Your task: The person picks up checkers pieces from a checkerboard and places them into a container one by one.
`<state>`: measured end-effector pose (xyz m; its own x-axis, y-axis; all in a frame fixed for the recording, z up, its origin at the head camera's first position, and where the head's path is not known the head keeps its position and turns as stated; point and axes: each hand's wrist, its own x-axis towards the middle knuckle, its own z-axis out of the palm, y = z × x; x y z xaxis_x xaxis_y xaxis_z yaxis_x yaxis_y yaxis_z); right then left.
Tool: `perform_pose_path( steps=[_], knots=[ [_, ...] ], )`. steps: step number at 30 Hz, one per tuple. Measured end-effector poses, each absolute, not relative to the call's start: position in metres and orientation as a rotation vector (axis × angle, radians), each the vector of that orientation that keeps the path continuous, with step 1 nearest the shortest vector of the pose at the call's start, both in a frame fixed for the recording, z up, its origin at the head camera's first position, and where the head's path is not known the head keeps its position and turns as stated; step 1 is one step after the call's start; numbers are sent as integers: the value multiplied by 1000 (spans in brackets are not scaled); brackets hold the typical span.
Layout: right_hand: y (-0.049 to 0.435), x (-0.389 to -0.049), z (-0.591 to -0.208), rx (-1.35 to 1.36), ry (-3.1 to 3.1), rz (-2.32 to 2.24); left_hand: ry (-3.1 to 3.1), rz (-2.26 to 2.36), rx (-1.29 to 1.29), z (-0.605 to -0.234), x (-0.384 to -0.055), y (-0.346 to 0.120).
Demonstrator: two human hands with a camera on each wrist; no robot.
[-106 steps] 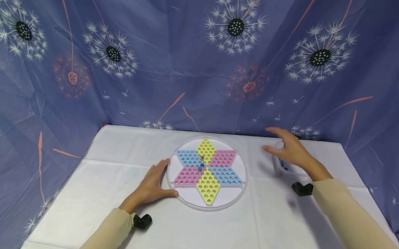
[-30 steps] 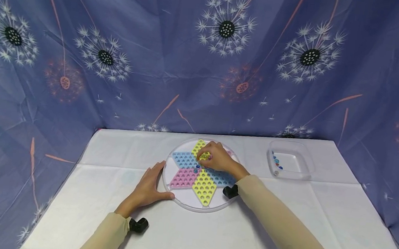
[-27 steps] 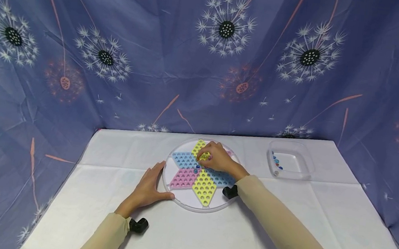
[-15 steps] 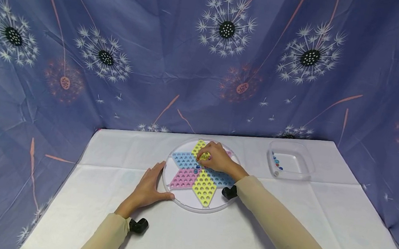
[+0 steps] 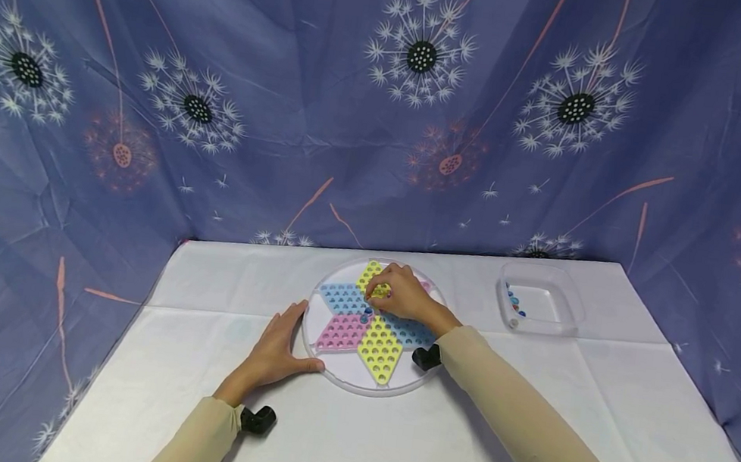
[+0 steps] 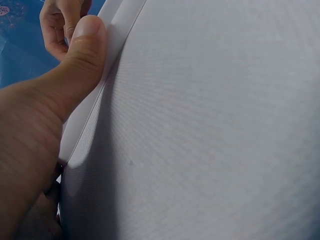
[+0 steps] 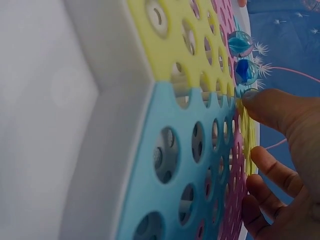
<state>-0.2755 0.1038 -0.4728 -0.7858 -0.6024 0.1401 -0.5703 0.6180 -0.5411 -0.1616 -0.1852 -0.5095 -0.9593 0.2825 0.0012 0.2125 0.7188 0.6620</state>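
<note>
A round white Chinese checkers board carries a star of yellow, pink and blue holes. My left hand lies with spread fingers against its left rim, thumb at the front edge. Over the board's upper middle, my right hand has thumb and index finger curled at an orange marble, apparently pinching it; the contact is partly hidden. A blue marble and a teal marble sit in holes beside the right thumb in the right wrist view. In the left wrist view, the left thumb touches the white rim.
A clear plastic box with several marbles along its left side stands at the back right of the white-covered table. Behind the table hangs a blue dandelion-print cloth.
My right hand has come from beside the clear box to the board's middle and has stayed almost still there for the last second. The left hand keeps its place on the rim.
</note>
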Motion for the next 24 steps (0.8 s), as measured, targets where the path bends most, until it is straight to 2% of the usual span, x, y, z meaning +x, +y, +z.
perform_pose_path(
  steps=[9, 24],
  knots=[
    [104, -277, -475, -974, 2776, -893, 2808, 1057, 416, -510, -161, -184],
    [112, -283, -459, -1086, 2723, -1006, 2829, 1087, 428, -512, -161, -185]
  ],
)
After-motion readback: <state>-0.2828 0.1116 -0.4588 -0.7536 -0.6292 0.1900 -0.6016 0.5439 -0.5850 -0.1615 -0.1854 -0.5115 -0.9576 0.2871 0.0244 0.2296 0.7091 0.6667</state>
